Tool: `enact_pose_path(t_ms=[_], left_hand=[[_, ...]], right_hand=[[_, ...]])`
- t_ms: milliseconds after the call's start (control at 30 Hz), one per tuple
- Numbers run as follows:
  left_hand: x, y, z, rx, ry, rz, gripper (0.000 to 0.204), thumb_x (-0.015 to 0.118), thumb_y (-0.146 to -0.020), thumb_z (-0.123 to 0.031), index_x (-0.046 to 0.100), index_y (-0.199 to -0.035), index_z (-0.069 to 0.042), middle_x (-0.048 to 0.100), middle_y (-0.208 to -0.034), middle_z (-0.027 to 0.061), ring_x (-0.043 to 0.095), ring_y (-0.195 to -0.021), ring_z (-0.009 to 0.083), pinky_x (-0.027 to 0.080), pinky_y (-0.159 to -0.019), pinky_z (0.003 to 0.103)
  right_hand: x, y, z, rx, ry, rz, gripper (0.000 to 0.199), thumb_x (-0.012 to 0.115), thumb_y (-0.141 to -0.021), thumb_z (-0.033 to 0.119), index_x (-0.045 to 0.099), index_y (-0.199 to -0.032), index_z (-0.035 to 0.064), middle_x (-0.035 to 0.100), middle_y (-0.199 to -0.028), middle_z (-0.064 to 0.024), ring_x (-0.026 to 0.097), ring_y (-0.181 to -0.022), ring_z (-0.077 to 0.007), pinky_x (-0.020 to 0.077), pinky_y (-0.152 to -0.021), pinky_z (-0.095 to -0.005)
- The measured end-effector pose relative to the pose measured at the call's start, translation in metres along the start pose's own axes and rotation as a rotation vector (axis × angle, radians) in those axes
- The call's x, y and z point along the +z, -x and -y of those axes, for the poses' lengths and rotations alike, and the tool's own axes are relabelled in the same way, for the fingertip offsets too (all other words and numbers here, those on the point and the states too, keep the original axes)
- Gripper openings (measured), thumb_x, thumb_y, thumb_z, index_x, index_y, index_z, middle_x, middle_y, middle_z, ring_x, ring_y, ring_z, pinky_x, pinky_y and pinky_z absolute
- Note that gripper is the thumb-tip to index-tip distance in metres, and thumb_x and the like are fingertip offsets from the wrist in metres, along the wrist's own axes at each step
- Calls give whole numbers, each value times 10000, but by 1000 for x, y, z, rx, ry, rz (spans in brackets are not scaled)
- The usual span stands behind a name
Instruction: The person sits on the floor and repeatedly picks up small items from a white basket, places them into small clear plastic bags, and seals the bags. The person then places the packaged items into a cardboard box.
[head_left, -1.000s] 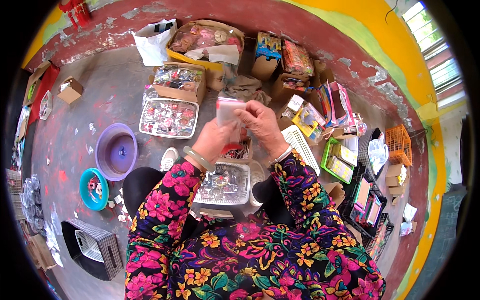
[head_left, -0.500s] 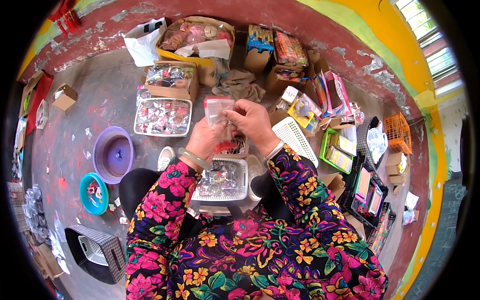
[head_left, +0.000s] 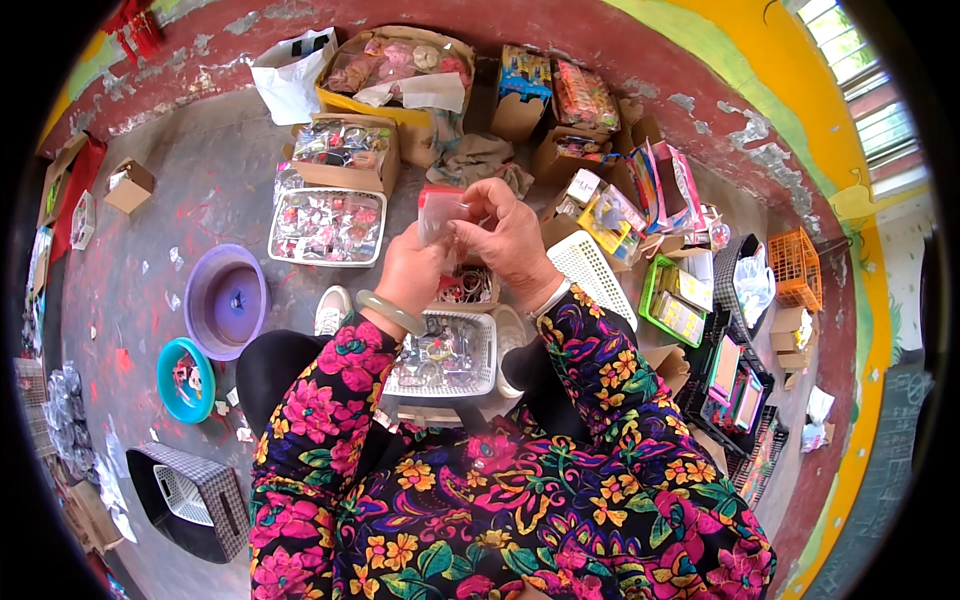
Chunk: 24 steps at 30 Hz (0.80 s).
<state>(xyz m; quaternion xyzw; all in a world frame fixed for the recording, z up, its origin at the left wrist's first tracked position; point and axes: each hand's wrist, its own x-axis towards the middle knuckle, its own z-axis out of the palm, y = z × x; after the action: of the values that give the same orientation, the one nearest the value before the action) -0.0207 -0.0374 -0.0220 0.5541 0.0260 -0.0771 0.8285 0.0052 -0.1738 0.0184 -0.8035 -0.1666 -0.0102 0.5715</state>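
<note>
Bags (head_left: 436, 216), clear and red-topped, are at twelve o'clock from the white basket (head_left: 490, 346), gripped by the left hand (head_left: 410, 268); the right hand (head_left: 512, 245), index arched higher than half a second ago, pinches their three-o'clock edge.

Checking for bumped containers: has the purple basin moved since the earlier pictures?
No; the purple basin keeps its place beside the teal basin; the slight shift in view looks like camera movement.

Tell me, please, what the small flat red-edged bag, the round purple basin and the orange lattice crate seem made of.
Small flat red-edged bag: likely thin plastic film, looking translucent. Round purple basin: probably smooth plastic, evenly coloured, faintly shiny. Orange lattice crate: apparently rigid moulded plastic, with regular openwork.
</note>
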Motion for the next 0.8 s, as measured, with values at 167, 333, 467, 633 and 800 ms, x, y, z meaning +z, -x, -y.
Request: enact_pose_path(t_ms=[167,333,467,633,800], left_hand=[[5,1,2,243,-472,-102,171,474,-837,-42,577,-974,-37,611,-740,110,589,-656,230,458,-597,328],[-1,-2,4,393,-642,-128,170,467,-817,-33,570,-952,-55,602,-815,187,573,-767,385,457,-650,403],[1,0,0,327,-706,-102,197,473,-811,-43,572,-980,-54,606,-841,199,569,-802,399,463,-671,402],[-7,-8,11,167,-476,24,224,472,-860,-62,569,-1057,-20,614,-907,88,577,-806,172,467,-684,287],[-15,-12,20,-40,-253,139,215,489,-873,-46,569,-1066,6,604,-968,47,565,-849,104,472,-700,248]], right_hand=[[3,0,-19,67,-268,16,276,671,-744,68,502,-959,33,619,-792,-57,569,-674,-84,465,-590,-228],[13,9,2,-350,413,-108,191,626,-764,78,529,-924,38,620,-780,-45,575,-663,-92,455,-582,-246],[6,4,-7,249,-400,17,96,558,-759,18,553,-854,28,571,-693,-30,552,-629,-95,446,-562,-245],[4,1,-16,-21,-144,89,90,543,-736,1,557,-824,16,546,-666,-48,535,-591,-131,441,-555,-261],[-3,1,-15,-369,244,123,103,593,-730,44,597,-832,29,592,-732,-104,575,-627,-203,452,-586,-274]])
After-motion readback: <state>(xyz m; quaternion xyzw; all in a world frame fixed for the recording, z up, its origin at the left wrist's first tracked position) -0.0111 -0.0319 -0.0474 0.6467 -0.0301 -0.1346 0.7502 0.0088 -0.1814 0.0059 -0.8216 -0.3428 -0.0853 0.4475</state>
